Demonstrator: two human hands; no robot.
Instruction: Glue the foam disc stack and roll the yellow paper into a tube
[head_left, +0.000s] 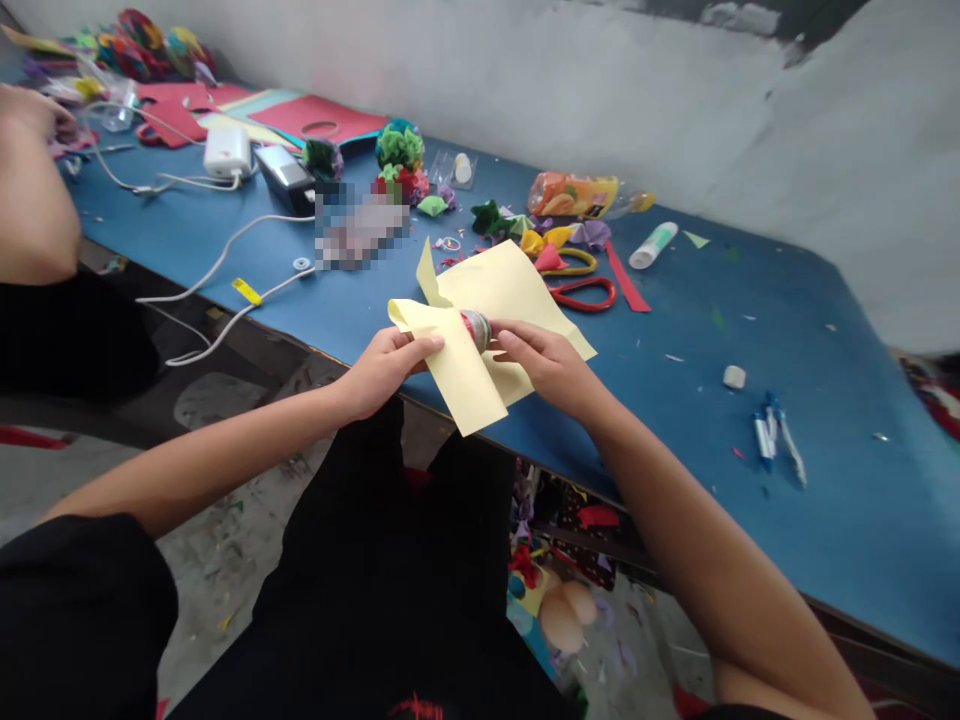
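Pale yellow paper (510, 285) lies at the front edge of the blue table, partly folded over a small round container (477, 330) with a silvery end. My left hand (386, 368) pinches the folded flap of the paper from the left, thumb on top. On the right, my right hand (546, 362) has its fingers curved at the container's end, with the fingertips partly hidden behind it. Just beyond the paper are red-handled scissors (585, 295) and yellow-handled scissors (574, 262).
An orange-labelled bottle (574, 195), a glue stick (654, 245), a white eraser (734, 377) and blue-white pens (766, 435) lie on the table (660, 450). White cables and a power bank (227, 152) are left, near another person's arm (34, 200).
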